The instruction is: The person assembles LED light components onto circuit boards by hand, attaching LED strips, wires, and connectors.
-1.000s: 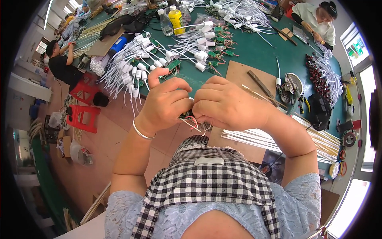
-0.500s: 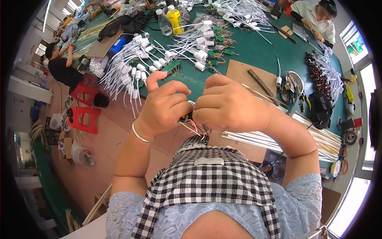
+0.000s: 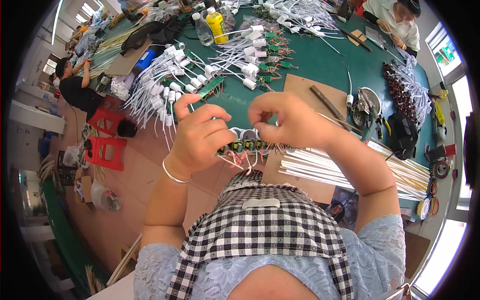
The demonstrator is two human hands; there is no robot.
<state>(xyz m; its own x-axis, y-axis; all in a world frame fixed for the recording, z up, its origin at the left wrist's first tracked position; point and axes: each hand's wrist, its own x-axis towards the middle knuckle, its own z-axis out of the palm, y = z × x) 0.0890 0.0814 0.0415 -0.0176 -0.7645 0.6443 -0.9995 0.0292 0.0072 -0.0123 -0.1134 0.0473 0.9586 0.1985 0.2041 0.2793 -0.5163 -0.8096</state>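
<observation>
My left hand [image 3: 200, 135] is closed on one end of a strip of small circuit boards [image 3: 246, 145], with its index finger raised. Dark and yellowish components sit along the strip, and thin red and white wires hang from its lower side. Just above the strip's right part, my right hand [image 3: 295, 120] has its thumb and fingers curled into a pinch. A bit of white shows between those fingers, but what they grip is mostly hidden. Beyond my hands, a green circuit board [image 3: 212, 87] lies by a heap of white lamp sockets with white cables [image 3: 172, 92].
More sockets wired to green boards [image 3: 260, 55] cover the green table [image 3: 315, 60]. A brown board [image 3: 300, 90] carries a dark bar [image 3: 326, 101]. White strips [image 3: 315, 167] lie at right. A yellow bottle [image 3: 217, 25] stands behind. Red stools [image 3: 106, 151] are at left; two people work farther off.
My right hand has lifted and drawn away from my left, its fingers now bent in a pinch. More of the circuit board strip shows between the hands.
</observation>
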